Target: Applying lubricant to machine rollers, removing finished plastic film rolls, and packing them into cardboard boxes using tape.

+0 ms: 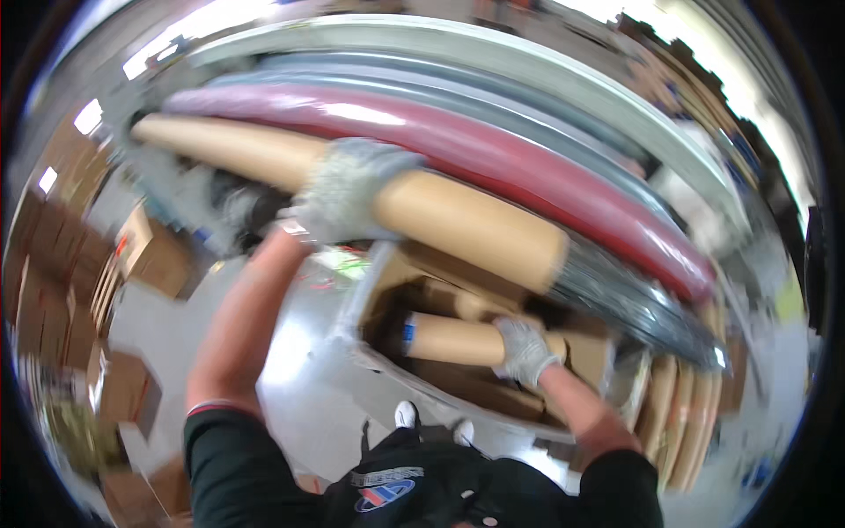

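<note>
Left hand [352, 189]: gloved, wrapped over the long tube [422, 207], near its middle.
Right hand [524, 350]: gloved, clamped on the short tube [449, 339], which lies low in the box [370, 290].
Beyond the left hand: red roll [493, 145] and grey rolls [493, 106], touching the long tube.
Advice, as I judge it: keep the left grip central so the long tube stays balanced; draw the short tube out along its axis, clear of the box wall.

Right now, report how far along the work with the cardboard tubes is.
Done: several cardboard tubes already lie in the open box. In hand: the left hand grips a long cardboard tube lifted above the box, and the right hand holds a shorter tube inside it. Left: more tubes lean at the right, and red and grey rolls lie behind.
</note>
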A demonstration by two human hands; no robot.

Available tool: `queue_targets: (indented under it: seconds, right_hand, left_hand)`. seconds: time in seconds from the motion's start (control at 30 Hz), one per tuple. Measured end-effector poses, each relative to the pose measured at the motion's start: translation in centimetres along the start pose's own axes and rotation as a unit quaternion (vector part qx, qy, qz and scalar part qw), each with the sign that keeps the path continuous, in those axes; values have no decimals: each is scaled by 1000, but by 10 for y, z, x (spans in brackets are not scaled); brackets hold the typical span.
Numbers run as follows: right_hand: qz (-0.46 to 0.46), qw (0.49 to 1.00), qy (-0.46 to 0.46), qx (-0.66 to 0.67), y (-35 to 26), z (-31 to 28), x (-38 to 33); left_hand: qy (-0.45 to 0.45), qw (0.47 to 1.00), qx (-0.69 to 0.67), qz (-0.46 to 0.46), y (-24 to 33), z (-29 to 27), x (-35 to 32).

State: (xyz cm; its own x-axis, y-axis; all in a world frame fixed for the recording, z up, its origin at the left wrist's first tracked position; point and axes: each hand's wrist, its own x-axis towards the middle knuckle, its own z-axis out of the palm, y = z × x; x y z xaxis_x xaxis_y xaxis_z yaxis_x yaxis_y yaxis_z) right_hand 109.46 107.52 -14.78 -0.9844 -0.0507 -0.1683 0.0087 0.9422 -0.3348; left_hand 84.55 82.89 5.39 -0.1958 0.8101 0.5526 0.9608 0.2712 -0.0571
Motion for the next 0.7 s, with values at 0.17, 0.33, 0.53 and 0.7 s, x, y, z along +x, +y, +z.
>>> queue_targets:
  seconds: [0.17, 0.33, 0.53, 0.7]
  right_hand:
    - [38, 956, 230, 176, -5, -98, -145]
    - [63, 695, 604, 385, 12, -147, -303]
    - [47, 231, 801, 551, 239, -129, -441]
    - [30, 301, 707, 639, 247, -128, -319]
  left_hand:
    - [-81, 994, 58, -32, -25, 7, -2]
    - [-156, 987, 26, -39, 45, 8, 31]
    - [-173, 983, -68, 8, 137, 31, 85]
    - [-216, 974, -53, -48, 152, 22, 91]
